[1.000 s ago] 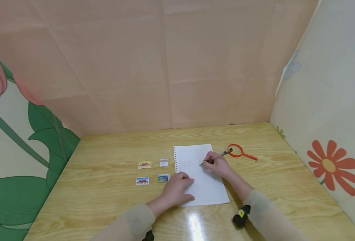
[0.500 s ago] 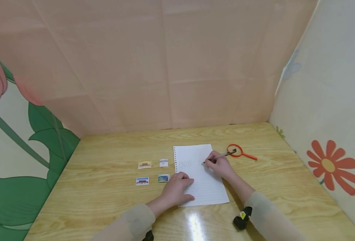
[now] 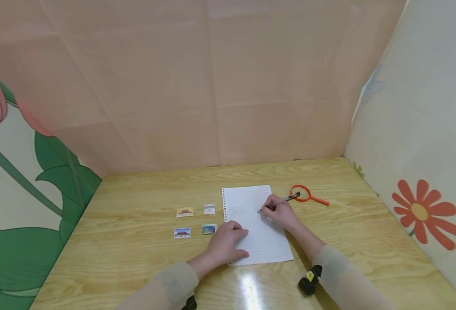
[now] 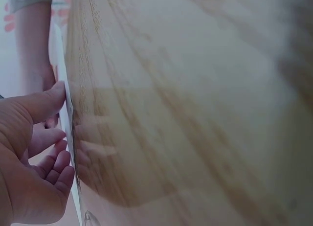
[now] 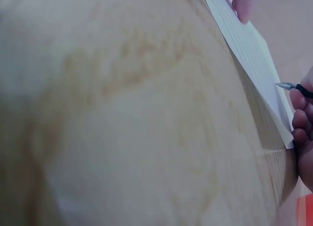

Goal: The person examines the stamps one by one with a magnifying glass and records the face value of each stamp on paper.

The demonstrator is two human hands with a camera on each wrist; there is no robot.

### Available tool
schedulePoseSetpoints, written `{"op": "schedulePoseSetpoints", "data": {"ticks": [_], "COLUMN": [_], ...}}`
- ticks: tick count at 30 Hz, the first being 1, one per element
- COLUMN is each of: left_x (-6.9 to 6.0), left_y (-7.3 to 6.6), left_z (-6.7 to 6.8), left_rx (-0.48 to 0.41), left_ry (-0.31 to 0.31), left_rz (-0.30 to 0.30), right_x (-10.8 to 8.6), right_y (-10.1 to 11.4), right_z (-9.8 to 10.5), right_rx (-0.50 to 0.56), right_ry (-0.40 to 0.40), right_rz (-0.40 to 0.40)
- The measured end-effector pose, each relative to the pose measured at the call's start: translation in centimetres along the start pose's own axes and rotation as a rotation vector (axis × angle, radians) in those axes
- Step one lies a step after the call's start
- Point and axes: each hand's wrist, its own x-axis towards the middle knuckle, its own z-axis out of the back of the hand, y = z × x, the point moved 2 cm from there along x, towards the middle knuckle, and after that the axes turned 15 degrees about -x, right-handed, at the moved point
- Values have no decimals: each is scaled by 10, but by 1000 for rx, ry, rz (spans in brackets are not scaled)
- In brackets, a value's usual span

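A lined sheet of paper [image 3: 264,247] with a punched left edge lies on the table, bearing faint writing [image 3: 237,211] that looks like "150" and a character. My right hand [image 3: 280,213] grips a pen [image 3: 286,199], its tip at the paper right of that writing. In the right wrist view the pen tip [image 5: 286,85] points at the sheet [image 5: 252,55], and part of the right hand [image 5: 305,133] shows. My left hand [image 3: 226,243] rests on the sheet's lower left, fingers relaxed; the left wrist view shows this hand [image 4: 34,162] against the paper's edge.
Left of the paper lie several small picture stamps: a yellow one [image 3: 185,212], a pale one [image 3: 209,209], one with a red building [image 3: 182,233] and a green-blue one [image 3: 209,229]. A red magnifying glass [image 3: 318,200] lies right of the sheet. A pink cloth backdrop [image 3: 212,86] stands behind the table.
The pen and right hand shift slightly right, then back left, over the same part of the sheet. The left hand stays in place on the paper.
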Motion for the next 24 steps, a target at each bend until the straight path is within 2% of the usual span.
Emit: {"op": "schedulePoseSetpoints", "data": {"ticks": [5, 9, 16, 24], "left_x": [1, 0, 0, 0], "left_y": [0, 0, 0, 1], "left_z": [0, 0, 0, 1], "left_rx": [0, -4, -10, -2], "left_ry": [4, 5, 14, 8], "left_rz": [2, 1, 14, 5], "right_x": [2, 5, 7, 3], "right_y": [-4, -4, -3, -3], "right_z": [1, 1, -1, 1], "right_rx": [44, 13, -73, -88], "right_ry": [-43, -66, -53, -67], "right_rz": [-52, -92, -66, -86]}}
